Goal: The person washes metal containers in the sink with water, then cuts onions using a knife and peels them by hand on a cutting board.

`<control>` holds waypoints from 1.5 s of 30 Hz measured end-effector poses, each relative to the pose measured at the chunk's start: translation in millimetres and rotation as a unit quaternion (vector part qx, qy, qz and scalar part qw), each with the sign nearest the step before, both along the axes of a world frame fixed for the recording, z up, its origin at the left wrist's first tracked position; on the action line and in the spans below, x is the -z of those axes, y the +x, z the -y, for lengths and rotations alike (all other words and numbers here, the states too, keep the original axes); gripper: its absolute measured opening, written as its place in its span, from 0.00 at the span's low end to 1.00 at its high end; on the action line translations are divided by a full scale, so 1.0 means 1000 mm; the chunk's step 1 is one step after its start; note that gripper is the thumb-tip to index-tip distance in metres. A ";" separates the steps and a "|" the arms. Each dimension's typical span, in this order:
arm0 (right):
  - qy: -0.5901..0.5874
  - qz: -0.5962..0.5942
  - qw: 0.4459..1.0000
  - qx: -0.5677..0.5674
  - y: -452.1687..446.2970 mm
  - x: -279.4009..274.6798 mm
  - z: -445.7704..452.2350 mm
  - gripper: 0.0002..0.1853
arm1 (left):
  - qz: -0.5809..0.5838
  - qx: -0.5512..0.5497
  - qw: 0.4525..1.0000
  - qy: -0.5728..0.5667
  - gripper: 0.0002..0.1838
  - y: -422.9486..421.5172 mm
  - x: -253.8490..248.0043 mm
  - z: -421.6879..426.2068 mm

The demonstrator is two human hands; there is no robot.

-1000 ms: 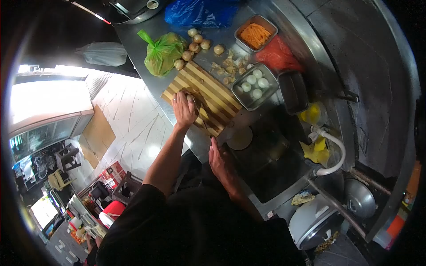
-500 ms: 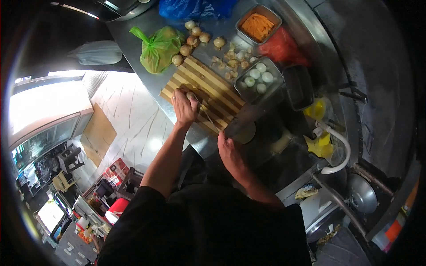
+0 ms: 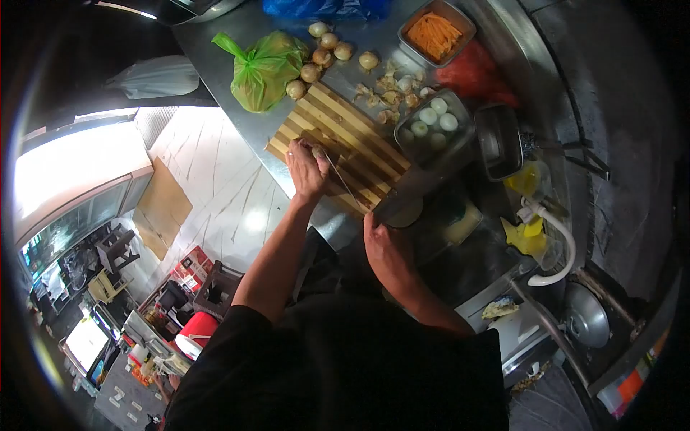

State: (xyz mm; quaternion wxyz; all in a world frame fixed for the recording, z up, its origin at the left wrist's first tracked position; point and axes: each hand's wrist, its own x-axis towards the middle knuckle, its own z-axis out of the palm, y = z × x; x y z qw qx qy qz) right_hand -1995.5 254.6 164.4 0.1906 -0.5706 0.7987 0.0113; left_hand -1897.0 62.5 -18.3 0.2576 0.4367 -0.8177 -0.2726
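A thin knife (image 3: 346, 188) slants over the striped wooden cutting board (image 3: 374, 147), seen nearly edge-on. My left hand (image 3: 309, 171) is closed around its upper end, above the board's left part. At the lower end, near the board's front corner, my right hand (image 3: 384, 248) has its fingers pinched together on the knife. My left fingers hide which end is the handle. Beyond the board lie several unpeeled onions (image 3: 343, 51) and loose onion skins (image 3: 390, 90). Peeled onions (image 3: 438, 115) sit in a metal container (image 3: 468, 138) to the right.
A tied green bag (image 3: 262, 75) stands behind the board's left corner. Carrot strips (image 3: 434, 36) fill a metal container beside a red bag (image 3: 476, 75). Another metal container (image 3: 516, 144), yellow items (image 3: 528, 235) and a white curved tap (image 3: 571, 251) are at right.
The whole view has shifted slightly, with the board and containers now further right in the picture. Both hands stay on the knife.
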 end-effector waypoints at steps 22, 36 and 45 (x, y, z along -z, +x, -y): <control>-0.016 0.055 0.998 0.001 -0.009 0.065 0.045 0.10 | 0.028 -0.003 1.000 0.008 0.21 -0.003 -0.006 0.003; -0.095 0.006 0.992 0.078 0.031 0.130 0.006 0.19 | -0.075 0.039 0.994 0.074 0.15 0.016 -0.044 0.000; -0.086 0.119 0.973 0.179 0.034 0.122 -0.039 0.07 | 0.186 0.224 0.956 -0.035 0.17 0.040 -0.081 0.027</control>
